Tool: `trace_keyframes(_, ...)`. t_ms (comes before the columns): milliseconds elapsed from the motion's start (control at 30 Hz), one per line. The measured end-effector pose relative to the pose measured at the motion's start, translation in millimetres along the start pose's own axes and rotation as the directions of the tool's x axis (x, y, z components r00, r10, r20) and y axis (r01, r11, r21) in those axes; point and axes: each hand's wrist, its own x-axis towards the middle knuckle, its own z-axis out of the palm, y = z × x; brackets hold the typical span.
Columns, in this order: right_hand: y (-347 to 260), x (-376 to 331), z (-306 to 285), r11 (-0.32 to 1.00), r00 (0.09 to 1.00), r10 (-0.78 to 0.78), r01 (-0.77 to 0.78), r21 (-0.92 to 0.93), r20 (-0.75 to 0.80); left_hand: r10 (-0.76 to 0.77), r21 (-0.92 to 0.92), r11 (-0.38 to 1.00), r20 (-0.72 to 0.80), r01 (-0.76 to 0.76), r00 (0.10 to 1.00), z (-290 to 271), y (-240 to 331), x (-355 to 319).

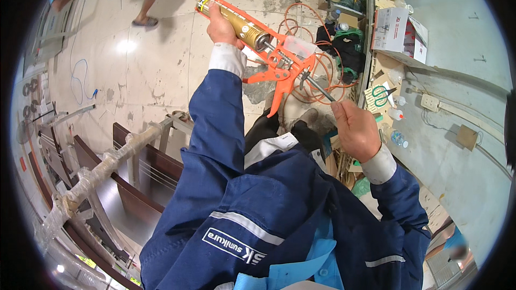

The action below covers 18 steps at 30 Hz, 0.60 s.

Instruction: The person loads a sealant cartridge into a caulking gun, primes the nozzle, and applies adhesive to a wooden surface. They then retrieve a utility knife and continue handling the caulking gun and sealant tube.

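An orange caulking gun (286, 78) is held up in front of me, tilted, with a gold sealant cartridge (236, 23) lying in its cradle. My left hand (221, 26) is closed around the cartridge and the cradle, thumb on top. From the back of the gun a metal plunger rod (321, 89) sticks out toward my right hand (356, 130). That hand is closed on the rod's rear end, which its fingers hide. Neither hand touches the gun's trigger (262, 77) or its rear handle.
Orange hose (322, 75) lies coiled on the floor beyond the gun. Along the right wall, a cluttered bench carries a white carton (400, 35), green-handled scissors (380, 95) and small bottles. Film-wrapped racking with dark boards (142, 188) stands at left. Another person's legs (153, 0) show at far left.
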Motion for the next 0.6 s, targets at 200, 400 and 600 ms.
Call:
trace_keyframes(200, -5.6, -12.6, 18.5, 0.961, 0.996, -0.007, -0.018, 0.276, 0.089, -0.036, 0.088, 0.996, 0.051, 0.031, 0.998, -4.7, 3.7, -3.6)
trace_keyframes(400, 18.3, -28.8, 31.7, 0.592, 0.851, 0.158, -0.488, 0.641, 0.502, -0.143, -0.098, 0.979, 0.279, 0.176, 0.95, 0.4, 8.5, -16.9)
trace_keyframes(600, 101.0, -24.7, 83.0, 0.772, 0.956, 0.106, -0.253, 0.583, 0.274, -0.113, -0.214, 0.945, 0.499, 0.249, 0.859, 13.0, 5.6, -76.5)
